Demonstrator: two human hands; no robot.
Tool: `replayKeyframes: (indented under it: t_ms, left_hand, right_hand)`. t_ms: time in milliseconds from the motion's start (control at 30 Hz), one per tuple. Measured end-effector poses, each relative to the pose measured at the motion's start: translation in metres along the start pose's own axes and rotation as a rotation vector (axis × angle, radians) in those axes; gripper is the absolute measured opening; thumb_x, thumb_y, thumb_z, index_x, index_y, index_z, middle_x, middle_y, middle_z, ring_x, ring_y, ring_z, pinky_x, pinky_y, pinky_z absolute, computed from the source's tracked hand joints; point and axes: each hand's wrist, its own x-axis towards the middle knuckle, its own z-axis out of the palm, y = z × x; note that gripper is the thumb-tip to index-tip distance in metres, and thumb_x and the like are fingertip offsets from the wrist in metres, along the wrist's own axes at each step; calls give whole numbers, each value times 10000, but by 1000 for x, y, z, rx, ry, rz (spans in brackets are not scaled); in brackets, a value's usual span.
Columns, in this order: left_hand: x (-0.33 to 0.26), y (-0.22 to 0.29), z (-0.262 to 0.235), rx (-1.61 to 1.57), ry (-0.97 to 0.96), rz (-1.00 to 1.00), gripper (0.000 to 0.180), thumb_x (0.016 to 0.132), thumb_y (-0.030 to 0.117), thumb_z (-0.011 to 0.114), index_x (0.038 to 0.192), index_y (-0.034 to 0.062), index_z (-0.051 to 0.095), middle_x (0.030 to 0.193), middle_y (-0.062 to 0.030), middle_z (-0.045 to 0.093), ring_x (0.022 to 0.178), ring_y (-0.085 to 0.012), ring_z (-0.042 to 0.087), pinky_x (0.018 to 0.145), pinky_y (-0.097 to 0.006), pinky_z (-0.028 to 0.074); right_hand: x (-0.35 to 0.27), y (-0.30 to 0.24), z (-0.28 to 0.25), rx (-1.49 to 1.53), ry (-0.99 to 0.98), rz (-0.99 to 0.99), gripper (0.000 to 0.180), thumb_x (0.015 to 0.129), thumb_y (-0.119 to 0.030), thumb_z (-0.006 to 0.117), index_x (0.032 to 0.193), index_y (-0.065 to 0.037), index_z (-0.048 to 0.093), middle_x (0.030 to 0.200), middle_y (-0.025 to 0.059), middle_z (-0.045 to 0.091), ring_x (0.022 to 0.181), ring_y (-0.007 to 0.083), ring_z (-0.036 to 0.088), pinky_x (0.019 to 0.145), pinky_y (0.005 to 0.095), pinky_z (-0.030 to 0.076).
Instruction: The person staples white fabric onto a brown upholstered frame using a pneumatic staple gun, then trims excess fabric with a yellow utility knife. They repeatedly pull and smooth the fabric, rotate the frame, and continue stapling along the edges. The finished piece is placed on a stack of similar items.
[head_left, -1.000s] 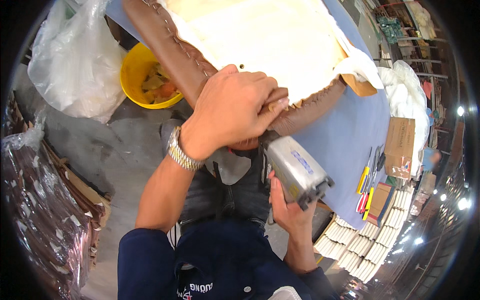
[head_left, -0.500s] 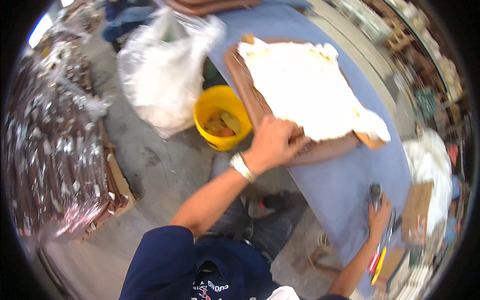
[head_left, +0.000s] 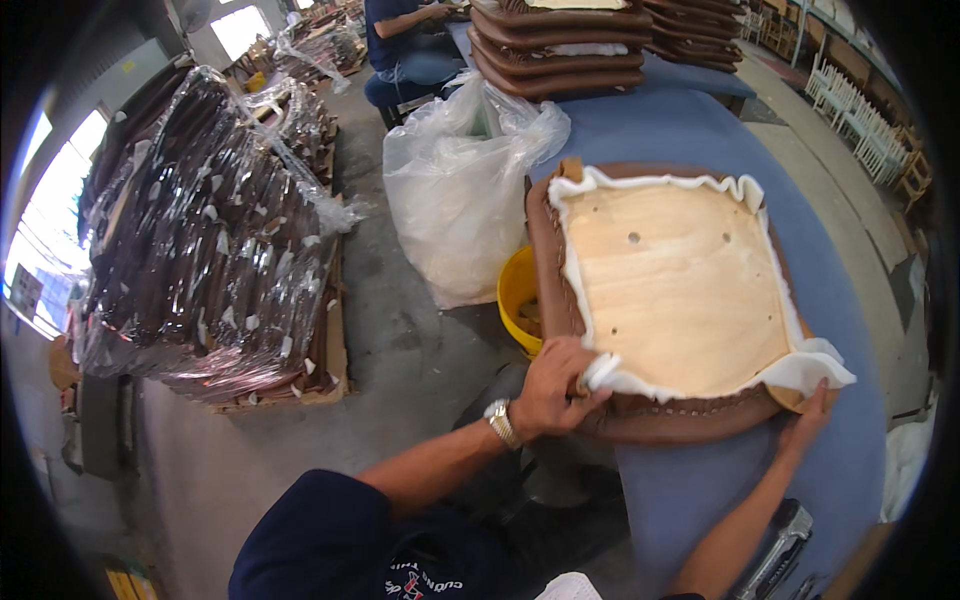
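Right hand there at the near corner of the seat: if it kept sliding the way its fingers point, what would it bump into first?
Probably the white lining bunched at the corner of the seat cushion, which the right hand already touches.

— Where is the left hand (head_left: 553, 388)?

— Out ahead on a bare forearm that rises from a dark blue sleeve, a metal watch on the wrist. The fingers (head_left: 588, 381) are curled shut in a pinching grip, knuckles up.

— And the right hand (head_left: 806, 423)?

— Farther right, on a forearm coming up from the lower edge. It lies nearly flat, palm down, fingers stretched forward and slightly spread, gripping nothing.

— Do the hands touch?

— No, they are well apart.
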Motion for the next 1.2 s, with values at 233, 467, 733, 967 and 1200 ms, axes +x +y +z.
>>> replayKeyframes:
  t_ms: [233, 467, 733, 967, 1200]
  left_hand:
    - [98, -111, -19, 294, 63, 7, 545, 891, 311, 761, 1322, 18, 600, 1239, -227, 608, 1146, -397, 577, 1004, -443, 466]
    - [-14, -115, 17, 332, 291, -290, 549, 993, 269, 628, 1457, 9, 493, 1256, -246, 604, 1128, -433, 553, 990, -504, 440]
    - [-186, -108, 26, 627, -1216, 22, 398, 856, 456, 678, 1086, 138, 741, 1054, -34, 727, 1154, -213, 579, 986, -438, 355]
    - [-180, -145, 23, 692, -1314, 314, 290, 876, 473, 651, 958, 207, 736, 925, 31, 741, 1035, -181, 641, 952, -420, 350]
    - [-161, -102, 20, 327, -1182, -139, 325, 971, 421, 599, 995, 143, 764, 911, -78, 735, 889, -256, 699, 883, -393, 436]
  right_hand:
    - [-37, 22, 3, -344, -195, -180, 447, 1036, -260, 609, 1327, 79, 583, 1271, 152, 650, 1136, 220, 624, 977, 341, 474]
    - [-86, 3, 25, -476, -291, -318, 389, 1039, -192, 568, 1332, 63, 578, 1229, 139, 665, 1122, 223, 616, 983, 338, 463]
    - [-83, 14, 21, -345, -200, -319, 401, 1067, -223, 545, 1350, 62, 556, 1269, 142, 642, 1138, 226, 612, 976, 353, 478]
    - [-109, 23, 12, -230, -206, -256, 436, 1079, -228, 533, 1367, 99, 542, 1353, 159, 607, 1231, 243, 573, 1070, 355, 426]
    - [-113, 15, 13, -333, -71, -324, 486, 1082, -290, 529, 1384, 90, 508, 1361, 170, 582, 1230, 269, 564, 1075, 379, 422]
